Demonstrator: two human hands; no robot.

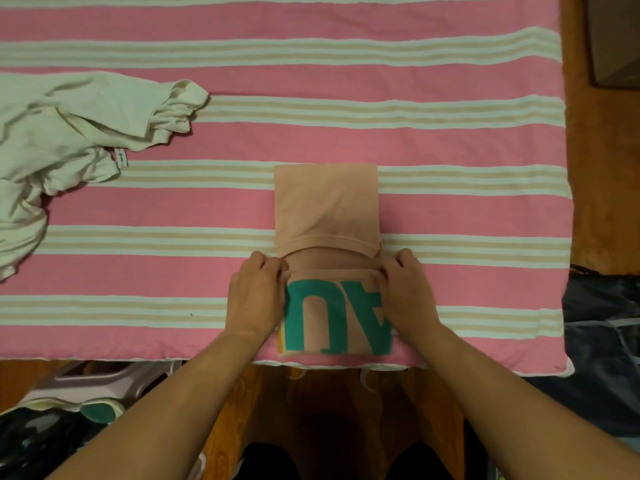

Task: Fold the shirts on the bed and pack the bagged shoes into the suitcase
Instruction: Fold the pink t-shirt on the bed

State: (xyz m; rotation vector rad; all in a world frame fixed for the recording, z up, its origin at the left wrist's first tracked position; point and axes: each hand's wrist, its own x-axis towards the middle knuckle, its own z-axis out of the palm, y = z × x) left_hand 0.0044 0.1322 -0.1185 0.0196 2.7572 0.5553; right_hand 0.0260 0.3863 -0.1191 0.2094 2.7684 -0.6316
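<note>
A pink striped bed (450, 140) fills most of the frame. A crumpled cream shirt (62, 140) lies at the upper left, well apart from the hands. A peach shirt (325, 206) with teal lettering, folded into a narrow strip, lies at lower centre by the bed's near edge. The left hand (256, 299) and right hand (408, 296) flank it, fingers curled, each pinching a corner of the folded-over near portion.
</note>
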